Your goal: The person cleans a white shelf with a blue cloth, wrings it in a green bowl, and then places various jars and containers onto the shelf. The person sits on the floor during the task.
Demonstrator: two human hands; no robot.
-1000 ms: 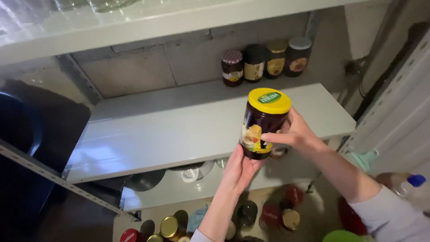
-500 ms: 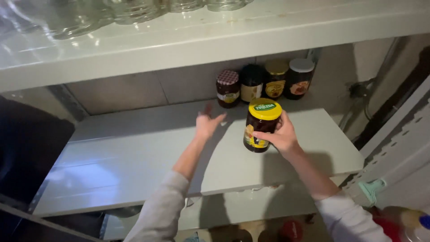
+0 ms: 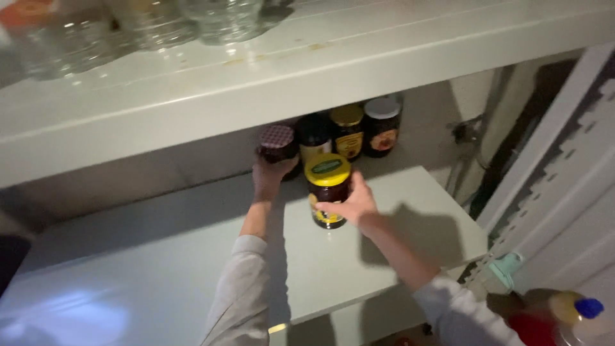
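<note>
Head view: the right hand point(image 3: 355, 204) is wrapped around a dark jar point(image 3: 328, 192) with a yellow lid, fingers closed on its side; the jar seems to stand on or just above the pale shelf point(image 3: 359, 256), though I cannot tell whether it is set down. The left hand point(image 3: 272, 174) reaches to the back and cups a jar with a checked lid point(image 3: 277, 142), fingers curled round its lower part. That jar stands at the left end of a row point(image 3: 349, 131) of three more dark jars against the back wall.

The step in hand looks like stocking the shelf: the yellow-lidded jar is being placed in front of the row while the left hand shifts or steadies the checked-lid one. The next move calls for a gentle slide backward without knocking the row.

Room: the upper shelf point(image 3: 307, 77), loaded with glass jars point(image 3: 147, 25), hangs low over the row, so headroom is tight. The shelf's left stretch lies open; its right edge ends near a perforated upright point(image 3: 544, 192).
</note>
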